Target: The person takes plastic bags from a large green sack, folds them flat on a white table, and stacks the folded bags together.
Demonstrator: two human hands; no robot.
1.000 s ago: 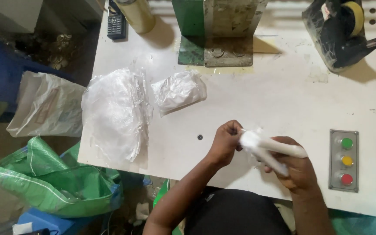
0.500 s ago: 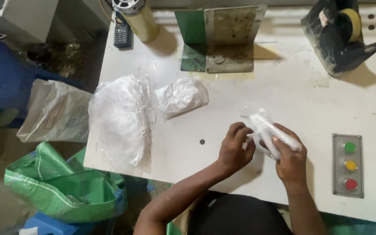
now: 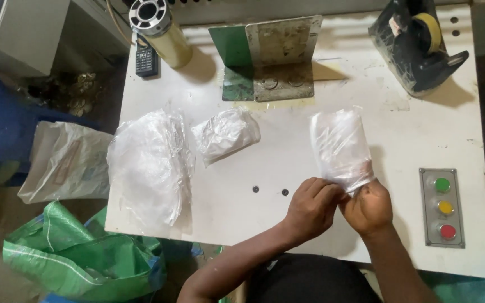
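1. Both hands meet at the near edge of the white tabletop (image 3: 399, 134), knuckles almost touching.
2. The left hand (image 3: 311, 209) is clenched, pinching the near end of a clear plastic bag (image 3: 339, 146).
3. The right hand (image 3: 369, 207) grips that same end from the other side, fingers curled tight.
4. The bag itself lies stretched out flat on the tabletop, running away from the hands toward the far side.
5. Off to the left, a loose stack of clear bags (image 3: 148, 165) sprawls near the tabletop's left edge, and a small crumpled bundle of plastic (image 3: 225, 133) sits just beside it.
6. At the far edge stand a metal bracket on a green plate (image 3: 279, 56), a black tape dispenser (image 3: 416, 47) at the right corner and a cylinder (image 3: 161, 31) with a dark handset (image 3: 146, 60) at the left.
7. A panel with green, yellow and red buttons (image 3: 444, 207) sits right of the hands.
8. Down on the floor, left, lie a green woven sack (image 3: 79, 261) and a white sack (image 3: 63, 163).
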